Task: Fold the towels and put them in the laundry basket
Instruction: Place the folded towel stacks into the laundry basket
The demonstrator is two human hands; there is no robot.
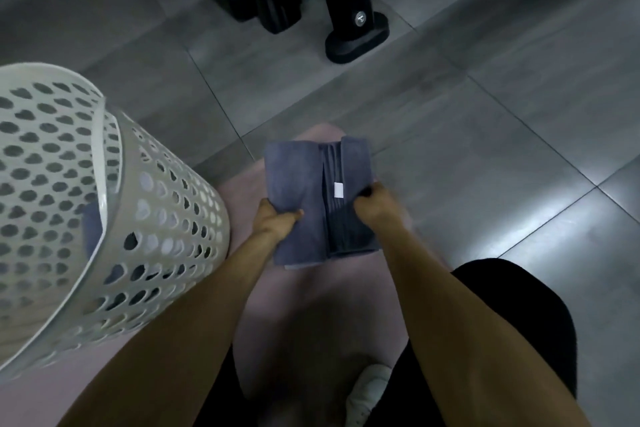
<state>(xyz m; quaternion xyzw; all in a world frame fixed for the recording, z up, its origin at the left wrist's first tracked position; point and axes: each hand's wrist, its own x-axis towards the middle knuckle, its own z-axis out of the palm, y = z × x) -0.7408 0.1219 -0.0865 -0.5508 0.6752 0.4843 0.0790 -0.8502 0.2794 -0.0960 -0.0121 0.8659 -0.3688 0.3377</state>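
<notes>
light: dim, cool grey cast | glare: pale sheen on floor tiles (540,215) at right | shadows: soft, dark near bottom centre | focus: slightly soft overall | edges: wide-angle bowing, laundry basket (104,218) stretched

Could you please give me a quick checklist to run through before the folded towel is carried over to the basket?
1. Left hand grips the blue towel edge: ok.
2. Right hand grips the opposite side: ok.
3. Towel folded compactly, white tag showing: ok.
4. Laundry basket within reach on the person's left: ok.
5. Room left inside the basket: cannot tell.
6. Pink mat below snagging the towel: cannot tell.
</notes>
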